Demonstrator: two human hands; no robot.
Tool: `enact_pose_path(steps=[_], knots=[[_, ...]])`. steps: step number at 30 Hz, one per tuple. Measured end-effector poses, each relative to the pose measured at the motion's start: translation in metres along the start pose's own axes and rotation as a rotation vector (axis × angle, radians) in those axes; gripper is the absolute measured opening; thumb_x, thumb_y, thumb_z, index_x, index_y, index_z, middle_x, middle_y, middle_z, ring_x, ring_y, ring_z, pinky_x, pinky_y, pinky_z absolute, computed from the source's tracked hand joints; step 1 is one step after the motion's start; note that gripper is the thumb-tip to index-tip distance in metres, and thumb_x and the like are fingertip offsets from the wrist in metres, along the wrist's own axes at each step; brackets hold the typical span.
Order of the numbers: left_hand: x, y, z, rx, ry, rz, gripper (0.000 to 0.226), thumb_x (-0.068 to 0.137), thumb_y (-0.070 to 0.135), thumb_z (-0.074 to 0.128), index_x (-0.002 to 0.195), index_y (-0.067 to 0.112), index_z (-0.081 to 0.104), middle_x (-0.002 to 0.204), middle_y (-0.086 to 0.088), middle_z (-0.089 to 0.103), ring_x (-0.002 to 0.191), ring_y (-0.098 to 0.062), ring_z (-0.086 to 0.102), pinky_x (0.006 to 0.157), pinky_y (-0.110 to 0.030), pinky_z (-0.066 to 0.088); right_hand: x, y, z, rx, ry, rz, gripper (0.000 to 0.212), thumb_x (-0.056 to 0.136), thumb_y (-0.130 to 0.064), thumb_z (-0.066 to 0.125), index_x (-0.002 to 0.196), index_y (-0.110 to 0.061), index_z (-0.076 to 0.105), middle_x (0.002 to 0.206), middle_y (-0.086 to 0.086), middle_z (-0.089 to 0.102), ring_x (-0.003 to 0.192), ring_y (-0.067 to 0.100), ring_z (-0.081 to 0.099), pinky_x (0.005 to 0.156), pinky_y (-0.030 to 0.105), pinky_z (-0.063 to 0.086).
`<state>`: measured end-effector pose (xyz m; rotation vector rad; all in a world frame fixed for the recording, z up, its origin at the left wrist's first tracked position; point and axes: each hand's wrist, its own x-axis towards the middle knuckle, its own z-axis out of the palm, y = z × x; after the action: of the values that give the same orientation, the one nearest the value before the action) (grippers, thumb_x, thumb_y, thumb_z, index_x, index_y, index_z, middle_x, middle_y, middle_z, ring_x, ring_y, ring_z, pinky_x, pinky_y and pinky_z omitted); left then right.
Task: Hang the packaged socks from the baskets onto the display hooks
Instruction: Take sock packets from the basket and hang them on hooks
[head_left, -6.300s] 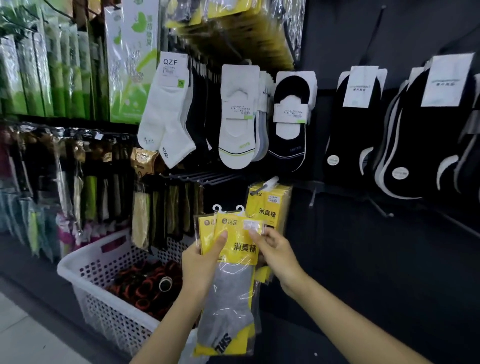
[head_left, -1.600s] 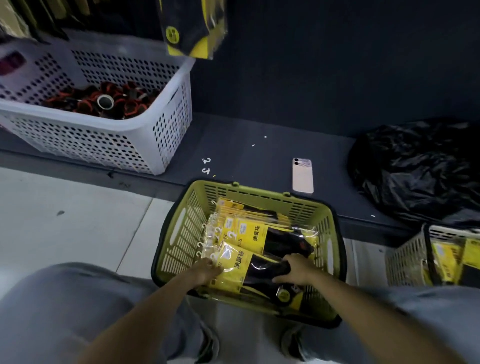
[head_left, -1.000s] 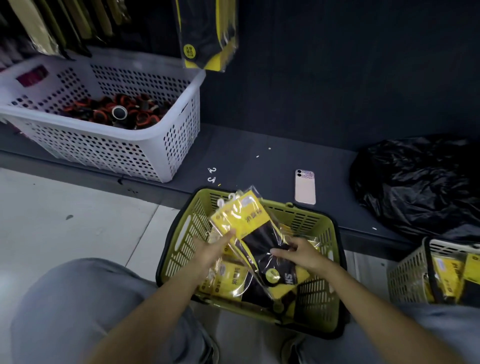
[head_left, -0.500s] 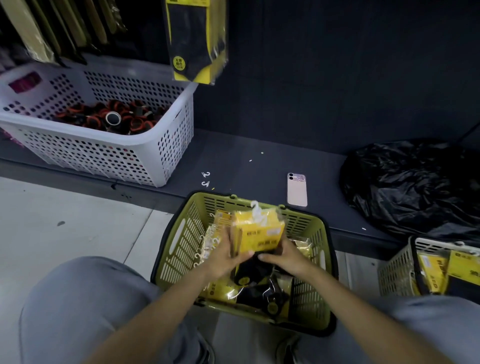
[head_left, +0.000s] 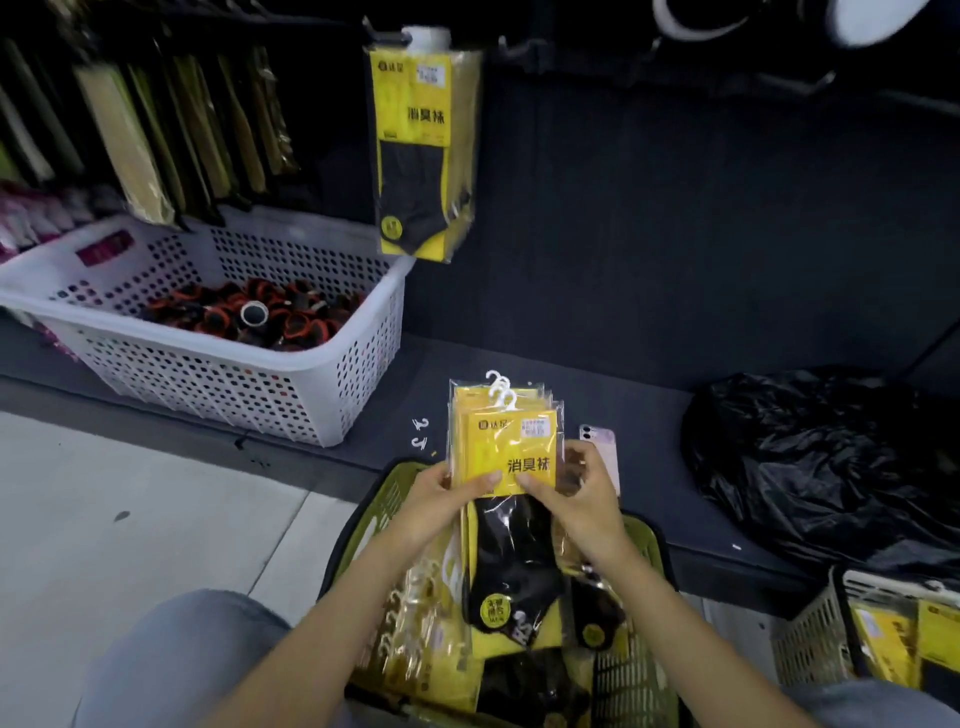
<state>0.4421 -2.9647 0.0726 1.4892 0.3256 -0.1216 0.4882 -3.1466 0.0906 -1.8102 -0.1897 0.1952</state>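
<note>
While both hands pinch it above the green plastic basket, left hand and right hand hold a stack of yellow-carded sock packets upright, white hooks topmost.

The clear plastic sock packs with yellow cards at centre carry black lettering and white hooks; their socks are black with a round yellow sticker. A hanging yellow-and-black sock pack at twelve o'clock looks alike. The white perforated plastic basket at ten o'clock holds black rolls rimmed orange-red. A slotted olive-green plastic basket sits at six o'clock, and a glossy black plastic bag at three.
</note>
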Motion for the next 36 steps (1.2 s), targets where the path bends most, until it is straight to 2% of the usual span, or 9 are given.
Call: enact_pose_path(steps=[5,9,14,17,20,24,28,33,36], knots=[[0.007,0.079,-0.020,-0.065,0.044,0.169,0.072,0.048,0.066,0.081,0.109,0.031,0.064,0.105,0.004,0.073,0.097,-0.014,0.069,0.088,-0.036,0.052,0.027,-0.076,0.014,0.138,0.078,-0.124,0.031,0.071,-0.019,0.083,0.094,-0.015,0.062,0.083,-0.015,0.072,0.075,-0.005,0.065,0.063,0.007,0.047],[0.006,0.120,-0.049,-0.065,0.130,0.300,0.057,0.065,0.067,0.064,0.105,0.026,0.068,0.100,0.007,0.074,0.090,-0.008,0.070,0.068,-0.015,0.053,0.054,-0.122,0.022,0.253,-0.034,-0.106,0.025,0.075,-0.018,0.078,0.097,-0.016,0.067,0.092,-0.004,0.075,0.085,0.005,0.070,0.073,0.014,0.053],[0.008,0.158,-0.091,-0.109,0.303,0.399,0.037,0.076,0.053,0.061,0.093,0.022,0.069,0.094,0.020,0.071,0.088,0.008,0.064,0.070,-0.006,0.045,0.085,-0.158,0.041,0.283,-0.077,-0.134,0.012,0.089,-0.015,0.064,0.101,-0.015,0.066,0.092,-0.003,0.076,0.085,0.010,0.072,0.078,0.022,0.055],[0.012,0.176,-0.117,-0.096,0.412,0.453,0.032,0.079,0.050,0.062,0.084,0.018,0.063,0.088,0.016,0.068,0.086,0.002,0.062,0.080,-0.016,0.043,0.102,-0.177,0.053,0.296,-0.034,-0.160,0.012,0.091,-0.016,0.062,0.101,-0.017,0.067,0.094,-0.003,0.076,0.094,0.014,0.070,0.091,0.033,0.051],[0.012,0.196,-0.141,-0.058,0.506,0.521,0.037,0.076,0.055,0.060,0.099,0.027,0.066,0.089,0.021,0.070,0.085,0.010,0.061,0.080,-0.017,0.041,0.122,-0.201,0.063,0.295,0.023,-0.212,0.014,0.091,-0.018,0.061,0.105,-0.019,0.065,0.097,-0.002,0.075,0.099,0.017,0.068,0.096,0.039,0.050],[0.013,0.220,-0.170,-0.016,0.602,0.575,0.056,0.077,0.056,0.060,0.117,0.018,0.062,0.113,0.014,0.064,0.111,-0.007,0.056,0.090,-0.022,0.042,0.149,-0.237,0.079,0.288,0.084,-0.295,0.007,0.092,-0.017,0.061,0.094,-0.023,0.064,0.090,-0.007,0.074,0.093,0.013,0.069,0.088,0.032,0.053],[0.012,0.233,-0.190,-0.016,0.663,0.637,0.060,0.080,0.055,0.058,0.117,0.008,0.062,0.115,0.002,0.066,0.112,-0.015,0.058,0.094,-0.028,0.041,0.175,-0.262,0.096,0.279,0.134,-0.328,0.008,0.094,-0.017,0.058,0.092,-0.023,0.061,0.093,0.000,0.073,0.089,0.018,0.067,0.081,0.029,0.052],[0.010,0.235,-0.198,-0.021,0.672,0.641,0.034,0.078,0.057,0.056,0.103,0.033,0.062,0.096,0.025,0.062,0.089,0.011,0.054,0.076,-0.014,0.035,0.201,-0.266,0.117,0.223,0.129,-0.318,0.016,0.095,-0.014,0.056,0.109,-0.012,0.063,0.104,0.001,0.070,0.101,0.016,0.066,0.090,0.030,0.051],[0.012,0.234,-0.199,-0.023,0.674,0.631,0.021,0.079,0.056,0.056,0.093,0.041,0.060,0.090,0.025,0.063,0.084,0.014,0.055,0.070,-0.012,0.034,0.220,-0.265,0.122,0.243,0.187,-0.261,0.020,0.094,-0.014,0.058,0.112,-0.008,0.064,0.104,0.004,0.070,0.103,0.023,0.065,0.091,0.034,0.052]])
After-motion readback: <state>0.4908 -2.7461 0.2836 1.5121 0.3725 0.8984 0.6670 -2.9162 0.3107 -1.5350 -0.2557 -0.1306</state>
